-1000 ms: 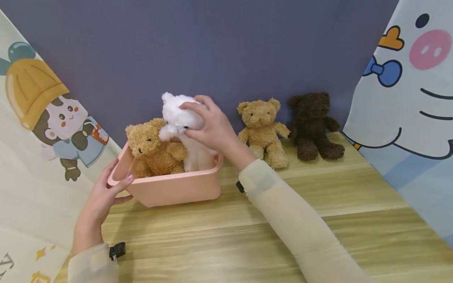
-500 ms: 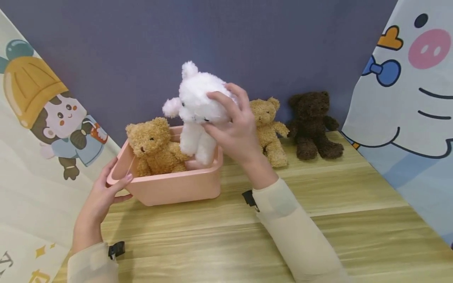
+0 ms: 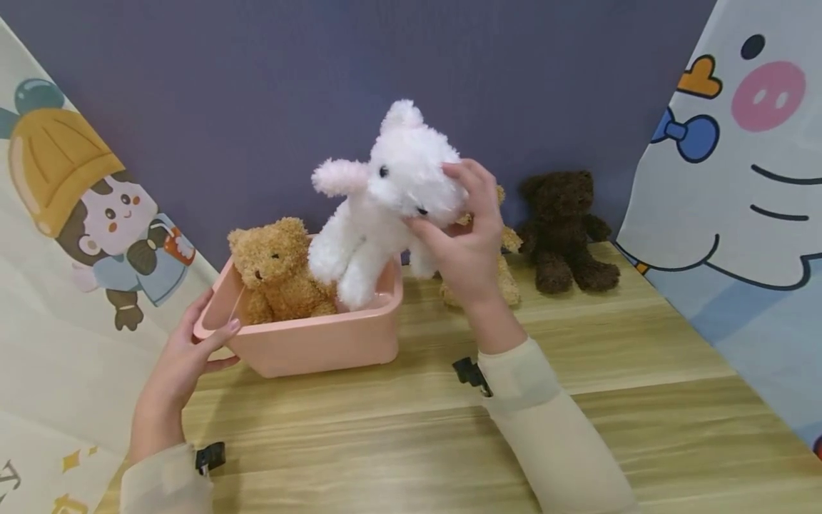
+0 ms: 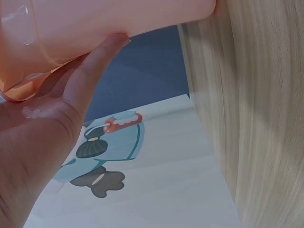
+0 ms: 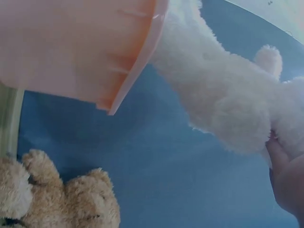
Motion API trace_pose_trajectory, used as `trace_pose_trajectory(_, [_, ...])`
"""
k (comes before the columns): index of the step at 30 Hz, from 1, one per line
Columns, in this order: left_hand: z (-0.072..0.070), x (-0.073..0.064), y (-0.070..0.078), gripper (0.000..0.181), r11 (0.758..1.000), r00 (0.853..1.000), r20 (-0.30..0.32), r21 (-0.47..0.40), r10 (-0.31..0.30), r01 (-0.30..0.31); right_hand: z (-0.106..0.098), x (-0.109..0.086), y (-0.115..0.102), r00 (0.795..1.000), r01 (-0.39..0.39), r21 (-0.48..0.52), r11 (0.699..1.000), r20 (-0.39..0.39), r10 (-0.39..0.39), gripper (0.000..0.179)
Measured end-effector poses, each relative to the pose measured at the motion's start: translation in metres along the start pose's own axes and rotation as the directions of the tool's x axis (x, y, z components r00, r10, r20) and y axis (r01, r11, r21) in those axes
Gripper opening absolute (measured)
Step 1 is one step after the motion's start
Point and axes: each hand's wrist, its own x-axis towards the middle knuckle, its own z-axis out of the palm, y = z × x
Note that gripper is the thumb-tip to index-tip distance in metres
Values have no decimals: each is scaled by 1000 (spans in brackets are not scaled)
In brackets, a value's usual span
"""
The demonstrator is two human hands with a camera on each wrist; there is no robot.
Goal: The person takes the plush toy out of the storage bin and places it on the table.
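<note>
My right hand [image 3: 472, 250] grips a fluffy white stuffed animal [image 3: 411, 164] by the side of its head. The toy leans in the air over the right end of a pink plastic bin [image 3: 321, 346], its legs hanging in front of the opening. Its white fur [image 5: 228, 99] also fills much of the right wrist view. At the bin's left corner my left hand [image 3: 180, 364] holds the rim, thumb along the front edge. From below, the left wrist view shows that hand [image 4: 52, 109] against the bin wall. A golden teddy bear [image 3: 272, 264] sits inside the bin.
A light tan teddy bear [image 3: 507, 282] sits on the wooden table [image 3: 385, 435], partly hidden behind my right hand. To its right is a dark brown teddy bear [image 3: 565, 221]. A dark blue panel [image 3: 257, 93] rises behind, with printed cloths at both sides.
My right hand has lifted the white stuffed animal up out of the bin and moved it right, now overlapping the light tan bear. My left hand stays on the bin.
</note>
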Motion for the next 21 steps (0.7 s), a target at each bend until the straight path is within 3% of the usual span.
trace_pose_trajectory(7, [0, -1, 0, 93, 1000, 1000, 1, 17, -4, 4, -17, -2, 11, 999, -2, 61, 998, -45, 4, 68])
trace_pose_trajectory(16, [0, -1, -1, 92, 1000, 1000, -2, 28, -6, 6, -49, 4, 16, 997, -12, 69, 998, -73, 17, 66])
trace_pose_trajectory(21, [0, -1, -1, 93, 1000, 1000, -1, 28, -4, 4, -64, 13, 13, 993, -23, 149, 989, -111, 40, 67])
